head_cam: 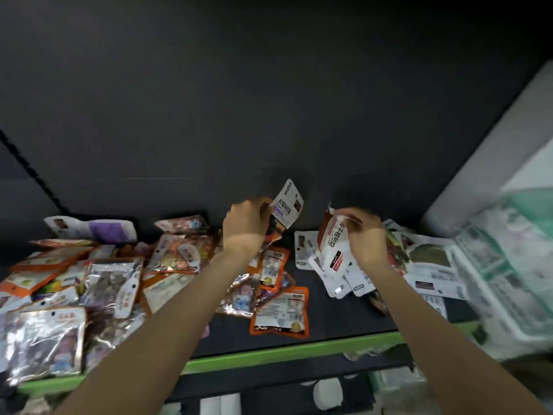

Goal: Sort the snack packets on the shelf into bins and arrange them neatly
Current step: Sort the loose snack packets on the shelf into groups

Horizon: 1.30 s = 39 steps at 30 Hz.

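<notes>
Head view: snack packets (98,283) lie scattered over a dark shelf (338,313) with a green front edge, under a dark back wall; the heap is thick at left, with white packets at right. No bin can be made out. The left hand (247,226) pinches a white packet (288,204) upright. The right hand (363,235) grips a brown-and-white packet (333,235) above the right pile.
</notes>
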### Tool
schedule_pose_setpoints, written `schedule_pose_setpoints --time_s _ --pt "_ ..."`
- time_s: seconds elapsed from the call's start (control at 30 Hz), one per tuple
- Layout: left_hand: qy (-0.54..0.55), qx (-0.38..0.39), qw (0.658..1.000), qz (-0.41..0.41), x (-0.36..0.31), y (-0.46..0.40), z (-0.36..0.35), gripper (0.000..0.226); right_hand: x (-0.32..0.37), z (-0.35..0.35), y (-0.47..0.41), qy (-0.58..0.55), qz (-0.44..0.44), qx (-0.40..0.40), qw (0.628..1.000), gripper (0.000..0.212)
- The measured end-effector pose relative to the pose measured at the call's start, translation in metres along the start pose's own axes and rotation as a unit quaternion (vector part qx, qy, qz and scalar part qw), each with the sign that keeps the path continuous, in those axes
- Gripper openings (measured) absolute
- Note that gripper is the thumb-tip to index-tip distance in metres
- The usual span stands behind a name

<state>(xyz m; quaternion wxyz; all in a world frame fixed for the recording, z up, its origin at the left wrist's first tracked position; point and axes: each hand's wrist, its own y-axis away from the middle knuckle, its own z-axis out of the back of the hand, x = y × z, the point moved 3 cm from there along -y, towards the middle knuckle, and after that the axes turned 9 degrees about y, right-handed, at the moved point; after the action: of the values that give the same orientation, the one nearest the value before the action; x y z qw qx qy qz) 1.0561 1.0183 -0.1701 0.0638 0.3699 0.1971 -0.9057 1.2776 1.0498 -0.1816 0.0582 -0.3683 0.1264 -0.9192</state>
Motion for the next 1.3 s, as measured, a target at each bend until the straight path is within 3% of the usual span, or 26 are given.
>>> schedule_pose_setpoints --time_s 0.2,0.33,0.4,0.47,0.53,0.6,0.67,0.8,0.9,1.07,1.3 --pt "-0.043 0.048 0.998 0.018 -0.068 -0.010 -0.093 0.025 -0.098 0.050 -0.015 0.076 -0.079 -0.024 0.994 0.041" --pt "-0.132 0.146 0.980 0.034 -0.089 -0.003 -0.147 0.030 -0.141 0.053 -0.009 0.194 -0.140 0.088 0.967 0.033" --pt "-0.193 0.140 0.971 -0.028 -0.093 0.010 -0.162 0.029 -0.145 0.047 -0.002 0.234 -0.108 0.154 0.954 0.042" --pt "-0.228 0.121 0.960 -0.107 -0.093 0.024 -0.172 0.037 -0.141 0.039 0.003 0.279 -0.017 0.183 0.942 0.049" --pt "-0.190 0.205 0.952 -0.126 -0.082 0.031 -0.190 0.045 -0.140 0.033 0.006 0.328 0.043 0.196 0.923 0.052" --pt "-0.135 0.322 0.933 -0.081 -0.066 0.033 -0.201 0.046 -0.144 0.031 0.006 0.343 0.024 0.212 0.915 0.053" --pt "-0.087 0.366 0.925 -0.052 -0.056 0.033 -0.198 0.051 -0.144 0.030 0.006 0.334 0.002 0.210 0.919 0.051" --pt "-0.047 0.324 0.945 -0.029 -0.049 0.036 -0.168 0.052 -0.121 0.026 0.002 0.286 0.025 0.131 0.949 0.041" --pt "-0.020 0.262 0.965 -0.026 -0.043 0.044 -0.128 0.046 -0.083 0.009 0.006 0.240 0.079 0.116 0.960 0.037" --pt "-0.025 0.145 0.989 0.007 0.004 0.063 -0.036 0.036 0.000 -0.044 0.024 0.193 0.156 0.147 0.958 0.034" --pt "-0.083 0.023 0.993 0.083 0.108 0.076 0.102 0.032 0.116 -0.144 0.061 0.187 0.227 0.235 0.926 0.036"
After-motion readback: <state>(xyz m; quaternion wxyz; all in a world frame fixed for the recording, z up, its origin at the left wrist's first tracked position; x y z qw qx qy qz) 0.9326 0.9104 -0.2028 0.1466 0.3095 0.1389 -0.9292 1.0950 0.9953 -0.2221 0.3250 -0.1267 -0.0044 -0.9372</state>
